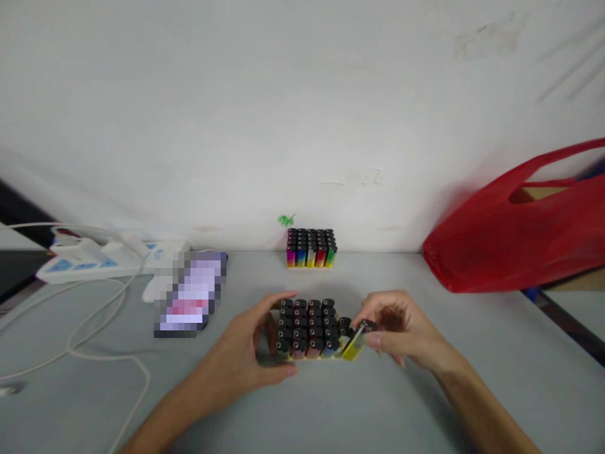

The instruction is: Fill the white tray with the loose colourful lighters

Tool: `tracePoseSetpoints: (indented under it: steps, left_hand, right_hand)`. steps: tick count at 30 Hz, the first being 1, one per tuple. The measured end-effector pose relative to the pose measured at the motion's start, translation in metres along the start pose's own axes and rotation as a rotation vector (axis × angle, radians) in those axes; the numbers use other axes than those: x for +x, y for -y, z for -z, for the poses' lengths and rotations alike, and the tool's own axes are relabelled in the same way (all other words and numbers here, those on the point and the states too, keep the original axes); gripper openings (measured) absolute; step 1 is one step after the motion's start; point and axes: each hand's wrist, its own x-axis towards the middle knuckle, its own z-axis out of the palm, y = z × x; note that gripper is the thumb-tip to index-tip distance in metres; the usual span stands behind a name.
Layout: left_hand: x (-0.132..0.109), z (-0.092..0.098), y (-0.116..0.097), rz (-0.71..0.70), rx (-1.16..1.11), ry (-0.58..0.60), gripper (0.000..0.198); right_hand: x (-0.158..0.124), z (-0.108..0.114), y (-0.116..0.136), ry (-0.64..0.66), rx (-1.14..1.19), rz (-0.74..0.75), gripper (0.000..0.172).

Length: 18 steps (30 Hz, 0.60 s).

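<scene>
A tray of black-topped lighters [307, 331] stands in rows in front of me on the grey table. My left hand [250, 347] grips the tray's left end, thumb at the near side and fingers round the far side. Between the thumb and fingers of my right hand [397, 325] is a yellow lighter [354, 343], tilted, its lower end at the tray's right end. Just behind it, a couple of black lighter tops show in the rightmost column. Farther back, a second tray of multicoloured lighters [311, 249] stands against the wall.
On the left lie a phone with a blurred screen [193, 293], a white power strip [113, 255] and loose white cables [97, 356]. A red bag [529, 233] rests at the right by the wall. The grey table [331, 416] extends beneath everything.
</scene>
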Motion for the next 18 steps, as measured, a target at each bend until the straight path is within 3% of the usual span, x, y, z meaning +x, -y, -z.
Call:
tracePoseSetpoints:
  steps: [9, 18]
  left_hand:
    - [0.003, -0.001, 0.006, -0.009, -0.031, 0.034, 0.088]
    - [0.003, -0.002, 0.006, -0.026, -0.027, 0.034, 0.089]
  right_hand:
    - [-0.001, -0.005, 0.001, 0.070, -0.062, -0.061, 0.019]
    - [0.001, -0.010, 0.001, 0.081, -0.075, -0.091, 0.021]
